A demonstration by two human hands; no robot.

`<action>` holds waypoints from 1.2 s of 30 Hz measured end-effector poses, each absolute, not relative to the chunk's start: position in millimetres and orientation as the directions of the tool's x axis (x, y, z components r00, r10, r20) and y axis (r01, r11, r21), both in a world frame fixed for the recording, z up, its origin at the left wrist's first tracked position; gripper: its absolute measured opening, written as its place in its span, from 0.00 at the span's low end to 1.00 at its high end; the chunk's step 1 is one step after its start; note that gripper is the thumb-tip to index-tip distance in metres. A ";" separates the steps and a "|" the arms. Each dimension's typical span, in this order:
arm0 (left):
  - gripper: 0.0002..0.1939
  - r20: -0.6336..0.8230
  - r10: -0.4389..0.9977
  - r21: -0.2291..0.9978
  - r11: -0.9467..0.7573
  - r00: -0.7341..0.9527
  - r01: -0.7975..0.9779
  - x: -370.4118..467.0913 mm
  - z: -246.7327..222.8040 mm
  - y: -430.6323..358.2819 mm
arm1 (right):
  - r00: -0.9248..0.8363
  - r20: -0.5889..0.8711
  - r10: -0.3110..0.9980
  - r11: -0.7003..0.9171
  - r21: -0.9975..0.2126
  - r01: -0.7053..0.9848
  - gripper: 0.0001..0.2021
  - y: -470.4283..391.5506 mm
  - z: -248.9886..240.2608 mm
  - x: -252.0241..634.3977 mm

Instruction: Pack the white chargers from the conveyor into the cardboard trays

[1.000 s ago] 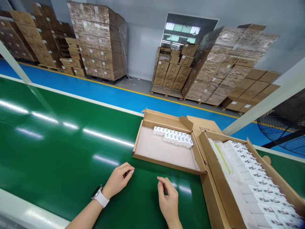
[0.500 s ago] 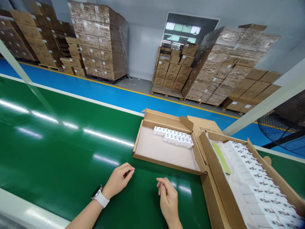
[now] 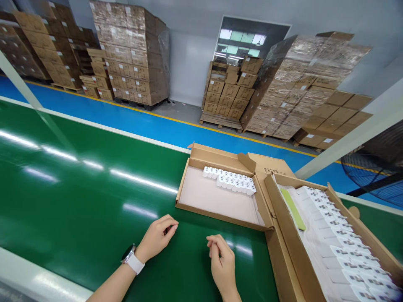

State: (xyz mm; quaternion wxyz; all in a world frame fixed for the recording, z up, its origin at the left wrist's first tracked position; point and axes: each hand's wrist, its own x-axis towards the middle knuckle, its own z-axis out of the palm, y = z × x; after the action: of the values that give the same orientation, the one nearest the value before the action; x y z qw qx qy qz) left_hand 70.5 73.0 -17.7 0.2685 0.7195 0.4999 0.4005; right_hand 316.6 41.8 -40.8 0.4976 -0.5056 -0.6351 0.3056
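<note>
My left hand [image 3: 158, 235], with a watch on its wrist, rests over the green table [image 3: 94, 218], fingers curled together and nothing visible in them. To its right, my right hand [image 3: 221, 261] is also loosely closed, with no object showing. Just beyond both hands lies an open shallow carton [image 3: 204, 212] lined with pale sheet. Rows of small white parts [image 3: 231, 180] stand in its far right portion. Neither hand touches the carton.
A larger open carton [image 3: 291, 251] at the right holds many white parts [image 3: 349, 247] and a yellow-green piece [image 3: 292, 208]. Behind it sits a closed box [image 3: 273, 165]. A fan [image 3: 374, 167] and a slanted post [image 3: 352, 126] stand at right; stacked boxes [image 3: 135, 54] line the wall.
</note>
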 end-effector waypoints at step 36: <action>0.14 0.336 0.928 0.782 -0.371 0.163 0.500 72.0 -14.0 73.0 | 0.005 0.325 0.946 0.304 -0.891 0.338 0.16 41.1 -36.1 316.6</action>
State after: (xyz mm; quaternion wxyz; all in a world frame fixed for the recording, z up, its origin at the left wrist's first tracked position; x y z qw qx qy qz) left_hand 72.0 73.0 -14.0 0.2584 0.7174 0.4976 0.4135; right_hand 316.6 41.1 -36.1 0.4977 -0.5047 -0.6359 0.3052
